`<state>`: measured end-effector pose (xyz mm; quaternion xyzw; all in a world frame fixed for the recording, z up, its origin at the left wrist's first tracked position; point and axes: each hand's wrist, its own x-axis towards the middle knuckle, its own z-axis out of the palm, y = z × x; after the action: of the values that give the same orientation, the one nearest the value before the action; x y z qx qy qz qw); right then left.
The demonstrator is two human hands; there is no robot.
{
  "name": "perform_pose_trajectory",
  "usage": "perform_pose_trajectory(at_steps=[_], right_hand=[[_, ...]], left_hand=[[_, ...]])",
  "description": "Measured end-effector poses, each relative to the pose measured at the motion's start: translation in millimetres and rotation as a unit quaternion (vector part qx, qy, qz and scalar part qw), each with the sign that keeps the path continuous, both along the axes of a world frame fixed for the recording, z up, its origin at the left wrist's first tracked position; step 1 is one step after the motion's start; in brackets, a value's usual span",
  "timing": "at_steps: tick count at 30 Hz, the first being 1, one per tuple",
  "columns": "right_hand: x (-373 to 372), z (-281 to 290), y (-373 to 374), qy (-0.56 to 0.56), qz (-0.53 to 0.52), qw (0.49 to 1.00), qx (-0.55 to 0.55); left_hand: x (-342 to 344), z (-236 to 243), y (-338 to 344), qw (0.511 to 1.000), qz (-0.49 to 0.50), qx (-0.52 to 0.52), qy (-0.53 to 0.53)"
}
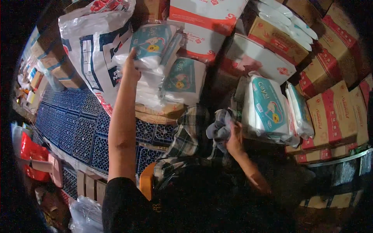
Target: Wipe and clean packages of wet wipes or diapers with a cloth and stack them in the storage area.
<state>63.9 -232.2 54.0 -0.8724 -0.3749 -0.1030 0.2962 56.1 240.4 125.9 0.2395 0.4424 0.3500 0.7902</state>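
Note:
My left hand (131, 66) reaches forward to a stack of soft plastic-wrapped packs. Its fingers grip the left edge of the top teal-and-white pack (153, 44), which lies tilted over several white ones. A second teal-and-white pack (182, 79) leans close by on the right. Nearer to me, my right hand (234, 141) is closed round a bunched grey-blue cloth (221, 126); its far fingers are partly hidden. To the right of that hand stand two more packs, a large teal-and-white pack (268, 105) and a narrower pack (299, 110) beside it.
A big white woven sack (91, 58) with dark print stands at the left of the stack. Blue plastic pallets (74, 116) cover the floor at left. White-and-red cartons (204, 33) rise behind; brown cartons (330, 112) are piled at right. Checked fabric (182, 136) lies before me.

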Motion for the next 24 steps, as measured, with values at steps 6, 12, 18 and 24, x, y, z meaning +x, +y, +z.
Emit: perform_pose_trajectory(at_steps=[6,12,18,24], right_hand=[[-11,21,-10,0.123,-0.068,0.990,0.031],[-2,-12,-29,0.191,-0.029,0.977,-0.092],[-7,-8,-62,0.293,0.132,0.927,-0.191],[-8,14,-57,0.417,0.155,0.894,0.043]], left_hand=[[22,-37,31,0.994,-0.039,0.078,-0.069],[9,-33,32,0.991,-0.065,0.092,-0.078],[-5,-2,-29,0.978,0.066,0.180,-0.078],[-49,7,-47,0.950,-0.014,0.269,-0.157]])
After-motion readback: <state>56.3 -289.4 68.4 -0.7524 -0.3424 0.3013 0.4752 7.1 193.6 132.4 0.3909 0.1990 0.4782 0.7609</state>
